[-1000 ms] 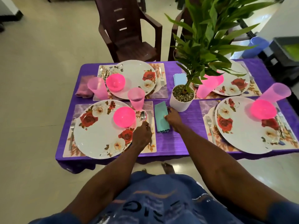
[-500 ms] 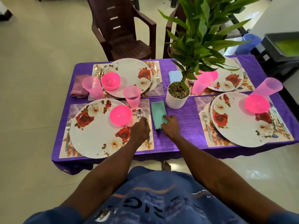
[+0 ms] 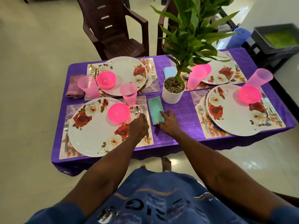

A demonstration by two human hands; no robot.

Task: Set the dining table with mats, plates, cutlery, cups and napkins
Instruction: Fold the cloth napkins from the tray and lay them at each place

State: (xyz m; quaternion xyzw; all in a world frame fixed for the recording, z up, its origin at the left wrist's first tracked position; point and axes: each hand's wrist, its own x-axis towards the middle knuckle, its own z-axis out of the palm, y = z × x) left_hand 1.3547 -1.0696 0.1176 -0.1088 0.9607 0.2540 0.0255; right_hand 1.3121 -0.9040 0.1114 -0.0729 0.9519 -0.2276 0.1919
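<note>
R hand (image 3: 167,122) has slid back along the green napkin (image 3: 156,109), fingers now flat on its near end. L hand (image 3: 138,126) curled over the spoon (image 3: 137,110) & knife beside near-left plate (image 3: 95,128); exact grip can't be told. Napkin now straight by mat: setting looks nearly done.

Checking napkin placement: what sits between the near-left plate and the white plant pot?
In the head view, between the near-left plate and the white plant pot lie a spoon under the left hand, then the teal napkin, touched by the right hand.
</note>
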